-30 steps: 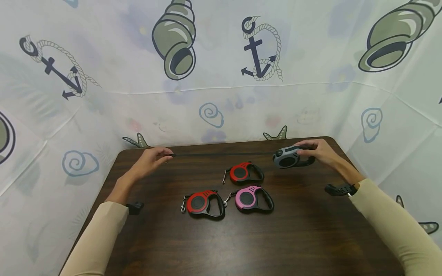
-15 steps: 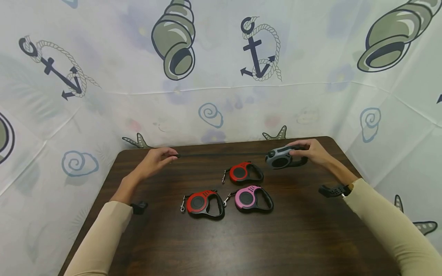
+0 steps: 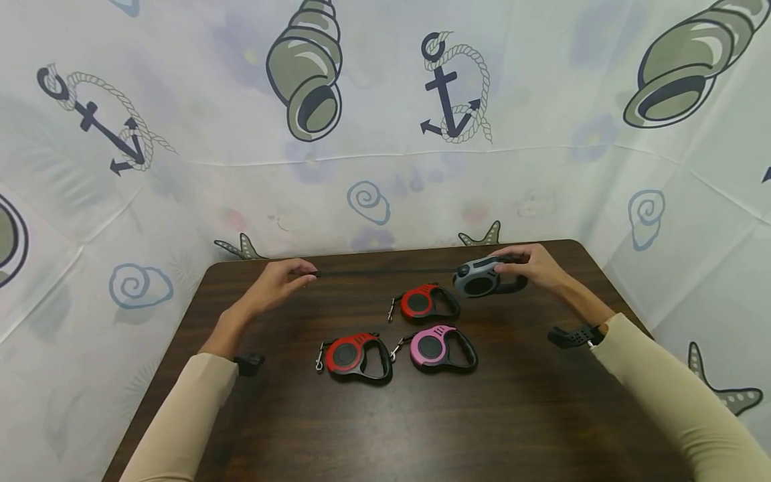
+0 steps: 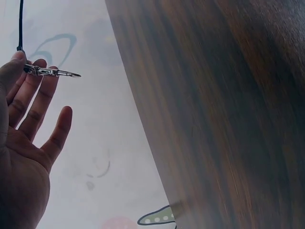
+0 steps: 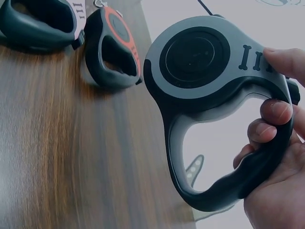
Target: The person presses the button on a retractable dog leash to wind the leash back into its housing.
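My right hand (image 3: 529, 264) grips a grey and black retractable dog leash (image 3: 480, 276) above the back right of the table; in the right wrist view several fingers curl through its loop handle (image 5: 267, 162). A thin black cord (image 3: 385, 271) runs taut from it leftward to my left hand (image 3: 278, 284). Thumb and fingertips there pinch the cord's end beside a metal clip (image 4: 52, 72), while the little finger stands away. Below the cord, on the table, lie a red leash (image 3: 417, 303), a second red leash (image 3: 345, 356) and a pink leash (image 3: 430, 347), each with black handle.
The dark wooden table (image 3: 421, 428) has rounded back corners. A pale cloth (image 3: 385, 87) printed with shells, anchors and starfish hangs behind it and along both sides. Both wrists carry black straps (image 3: 572, 336).
My hands have come closer together: the right has moved left with the grey leash, the left slightly right with the clip end. The cord between them is shorter. The three leashes on the table stay put.
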Demonstrator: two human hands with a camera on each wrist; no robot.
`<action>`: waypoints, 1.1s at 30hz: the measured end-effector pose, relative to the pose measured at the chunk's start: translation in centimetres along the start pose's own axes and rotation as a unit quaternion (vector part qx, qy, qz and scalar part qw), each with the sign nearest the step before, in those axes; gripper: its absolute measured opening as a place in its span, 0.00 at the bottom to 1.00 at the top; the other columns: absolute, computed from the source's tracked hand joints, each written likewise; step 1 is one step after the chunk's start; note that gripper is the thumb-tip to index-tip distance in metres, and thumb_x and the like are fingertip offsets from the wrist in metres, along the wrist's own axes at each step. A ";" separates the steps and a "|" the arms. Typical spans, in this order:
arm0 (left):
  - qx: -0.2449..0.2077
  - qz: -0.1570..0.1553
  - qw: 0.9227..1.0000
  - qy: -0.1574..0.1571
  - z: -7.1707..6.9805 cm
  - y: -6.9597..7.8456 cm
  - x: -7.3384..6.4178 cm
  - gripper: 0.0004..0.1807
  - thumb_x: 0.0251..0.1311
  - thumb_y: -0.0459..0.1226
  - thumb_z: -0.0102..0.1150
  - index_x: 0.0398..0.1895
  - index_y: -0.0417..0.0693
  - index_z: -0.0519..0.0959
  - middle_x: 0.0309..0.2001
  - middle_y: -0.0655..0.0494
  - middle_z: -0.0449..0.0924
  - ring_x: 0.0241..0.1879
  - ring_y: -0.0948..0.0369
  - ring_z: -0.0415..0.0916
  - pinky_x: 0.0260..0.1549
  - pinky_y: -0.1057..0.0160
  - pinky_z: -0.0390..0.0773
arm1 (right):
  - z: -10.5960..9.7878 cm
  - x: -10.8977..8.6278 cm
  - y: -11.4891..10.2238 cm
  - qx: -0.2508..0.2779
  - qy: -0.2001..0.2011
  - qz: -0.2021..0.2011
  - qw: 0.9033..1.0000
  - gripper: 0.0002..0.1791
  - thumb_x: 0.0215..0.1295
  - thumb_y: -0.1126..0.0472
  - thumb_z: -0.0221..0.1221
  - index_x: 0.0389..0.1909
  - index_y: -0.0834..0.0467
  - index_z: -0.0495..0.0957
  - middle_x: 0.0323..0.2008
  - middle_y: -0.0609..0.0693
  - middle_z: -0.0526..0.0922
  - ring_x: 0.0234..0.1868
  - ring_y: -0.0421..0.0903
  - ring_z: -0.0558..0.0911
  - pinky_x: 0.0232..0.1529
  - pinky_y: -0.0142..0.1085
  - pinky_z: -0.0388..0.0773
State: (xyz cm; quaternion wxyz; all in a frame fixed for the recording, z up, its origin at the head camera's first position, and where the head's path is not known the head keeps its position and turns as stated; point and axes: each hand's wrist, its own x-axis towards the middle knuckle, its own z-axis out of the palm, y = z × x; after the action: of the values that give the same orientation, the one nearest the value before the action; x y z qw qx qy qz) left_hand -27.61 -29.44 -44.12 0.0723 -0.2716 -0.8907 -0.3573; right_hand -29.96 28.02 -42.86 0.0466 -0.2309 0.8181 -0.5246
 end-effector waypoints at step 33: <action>-0.019 0.023 0.999 -0.011 2.0 2.6 0.9 0.10 0.69 0.30 0.68 0.51 0.37 0.85 0.45 0.48 0.89 0.47 0.51 0.88 0.47 0.53 0.86 | 3.8 2.0 -1.9 0.020 -0.025 -0.018 0.999 0.20 0.68 0.67 0.67 0.60 0.66 0.84 0.39 0.48 0.91 0.34 0.47 0.87 0.41 0.36 0.82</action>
State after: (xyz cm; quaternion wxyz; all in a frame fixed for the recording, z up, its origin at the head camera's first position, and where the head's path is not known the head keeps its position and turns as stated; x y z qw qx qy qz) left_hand -26.84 -26.13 -43.69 0.0657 -0.2970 -0.8780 -0.3696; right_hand -29.89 23.34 -42.54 0.0626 -0.2575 0.8016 -0.5359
